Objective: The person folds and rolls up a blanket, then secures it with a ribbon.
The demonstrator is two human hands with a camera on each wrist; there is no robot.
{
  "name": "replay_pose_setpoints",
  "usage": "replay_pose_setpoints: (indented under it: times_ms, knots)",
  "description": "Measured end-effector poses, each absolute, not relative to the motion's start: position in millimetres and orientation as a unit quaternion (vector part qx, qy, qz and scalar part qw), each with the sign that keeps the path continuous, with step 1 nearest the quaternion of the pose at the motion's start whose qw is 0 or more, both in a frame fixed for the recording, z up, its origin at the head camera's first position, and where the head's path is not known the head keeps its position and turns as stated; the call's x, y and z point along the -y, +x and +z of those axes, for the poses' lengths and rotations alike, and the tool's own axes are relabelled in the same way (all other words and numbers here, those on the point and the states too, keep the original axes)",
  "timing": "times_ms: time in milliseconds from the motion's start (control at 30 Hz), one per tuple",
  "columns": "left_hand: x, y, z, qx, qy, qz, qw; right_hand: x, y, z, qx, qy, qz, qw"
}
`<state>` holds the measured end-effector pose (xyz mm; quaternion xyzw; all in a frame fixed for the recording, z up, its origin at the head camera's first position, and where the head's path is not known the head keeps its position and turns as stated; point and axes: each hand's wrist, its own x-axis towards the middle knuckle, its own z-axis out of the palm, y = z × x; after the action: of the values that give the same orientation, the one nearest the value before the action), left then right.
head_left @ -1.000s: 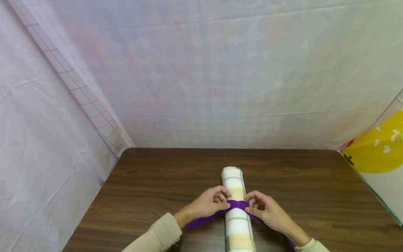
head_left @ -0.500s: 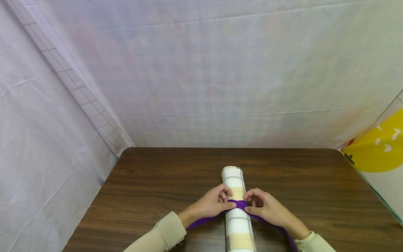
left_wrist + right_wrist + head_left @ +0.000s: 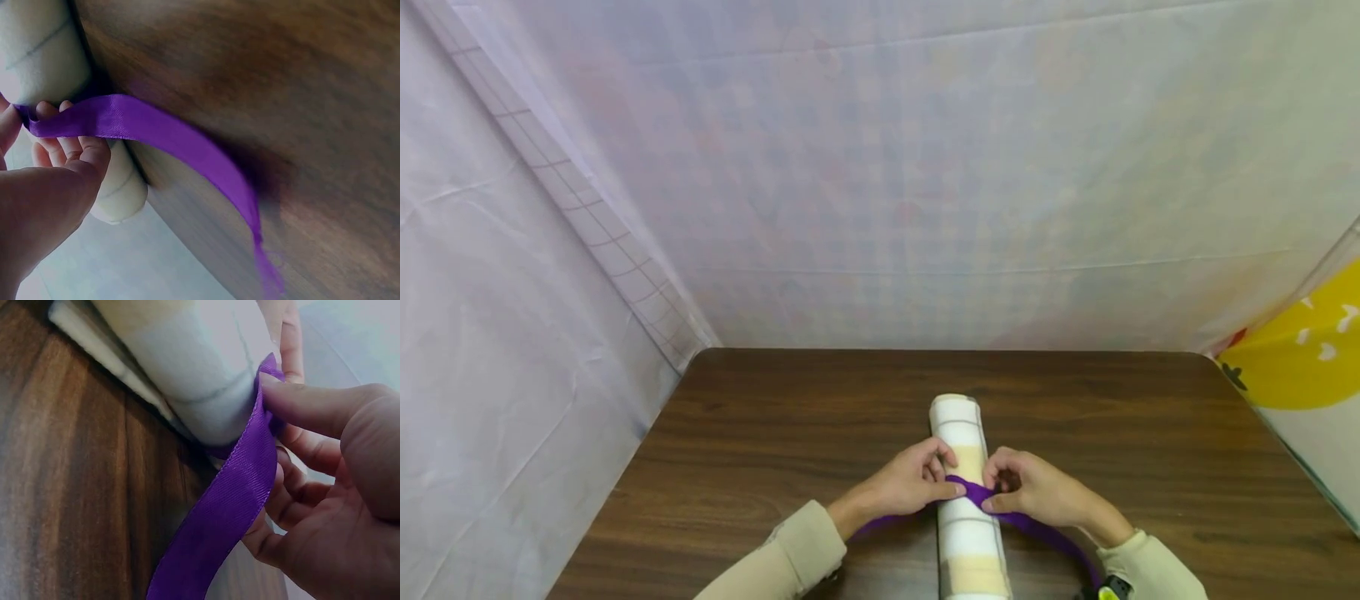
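Note:
A rolled cloth, white with pale yellow bands and thin grey lines, lies lengthwise on the table. Across its middle runs a purple ribbon, crossed over on top of the roll. My left hand pinches the ribbon at the roll's left side, thumb pressed on top of the crossing. On the other side my right hand pinches the ribbon between thumb and curled fingers. In the left wrist view one ribbon tail trails away to a frayed end. The other tail hangs from my right thumb in the right wrist view.
The dark brown wooden table has rounded far corners. Behind it hangs a pale patterned curtain, with a white sheet at the left. A yellow printed shape shows on the cloth at the right.
My left thumb has moved right, further onto the ribbon crossing. My right hand has shifted slightly, and the ribbon between the hands now slants down to the right. The roll stays put.

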<state>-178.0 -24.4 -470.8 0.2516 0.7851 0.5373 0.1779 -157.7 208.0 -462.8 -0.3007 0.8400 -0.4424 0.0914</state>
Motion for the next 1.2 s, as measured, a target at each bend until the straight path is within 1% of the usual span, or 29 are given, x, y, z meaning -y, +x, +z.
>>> replay_pose_setpoints:
  times_ms: [133, 233, 300, 367, 533, 633, 700, 800, 1033, 1133, 1200]
  knots:
    - [24, -179, -469, -0.785, 0.25, 0.537, 0.181, -208, -159, -464, -0.844, -0.317, -0.428, 0.07]
    - [24, -179, -468, -0.785, 0.25, 0.537, 0.18, -208, -157, -468, -0.84, -0.332, -0.428, 0.031]
    - [24, -179, -468, -0.785, 0.25, 0.537, 0.179, -206, -156, -471, -0.835, -0.348, -0.425, -0.007]
    - [24, -179, -467, -0.785, 0.248, 0.539, 0.179, -203, -155, -473, -0.834, -0.371, -0.404, -0.062]
    - [23, -179, -467, -0.785, 0.244, 0.541, 0.177, -196, -152, -475, -0.832, -0.426, -0.294, -0.198]
    - [22, -179, -469, -0.787, 0.243, 0.54, 0.175, -193, -152, -474, -0.832, -0.441, -0.229, -0.247]
    - [21, -179, -469, -0.789, 0.241, 0.538, 0.175, -191, -152, -472, -0.833, -0.445, -0.198, -0.263]
    - [21, -179, -469, -0.791, 0.238, 0.535, 0.177, -190, -150, -470, -0.834, -0.448, -0.192, -0.257]
    - [20, -178, -471, -0.795, 0.238, 0.529, 0.179, -199, -148, -470, -0.819, -0.444, -0.324, -0.165]
    - [21, -178, -472, -0.796, 0.236, 0.528, 0.18, -203, -149, -473, -0.801, -0.447, -0.373, -0.142]
    - [21, -177, -473, -0.795, 0.236, 0.529, 0.18, -203, -146, -470, -0.797, -0.432, -0.405, -0.123]
